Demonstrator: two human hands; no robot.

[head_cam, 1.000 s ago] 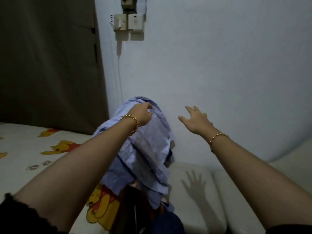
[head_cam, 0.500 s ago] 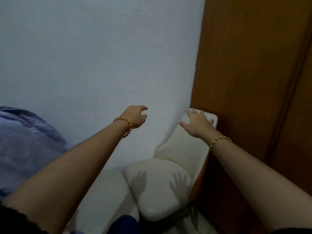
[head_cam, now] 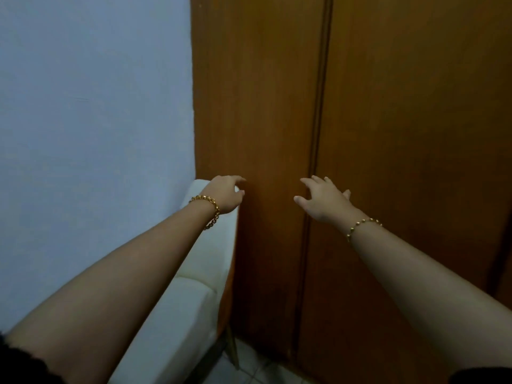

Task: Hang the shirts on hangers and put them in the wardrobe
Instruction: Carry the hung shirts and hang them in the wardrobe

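Observation:
A tall brown wooden wardrobe point(head_cam: 388, 120) fills the right half of the view, its two doors closed with a dark seam point(head_cam: 318, 106) between them. My left hand point(head_cam: 225, 194) is stretched out in front of the left door, fingers loosely curled, holding nothing. My right hand point(head_cam: 324, 198) reaches forward with spread fingers just right of the seam, close to the right door; contact cannot be told. No shirt or hanger is in view.
A pale blue wall point(head_cam: 97, 134) stands to the left of the wardrobe. A white cushioned headboard or seat point(head_cam: 199, 273) runs along the wall and ends against the wardrobe's side. Tiled floor point(head_cam: 257, 367) shows at the bottom.
One second ago my left hand held a light blue shirt over the bed. It let go, and my view and both arms swung right to face the wardrobe doors.

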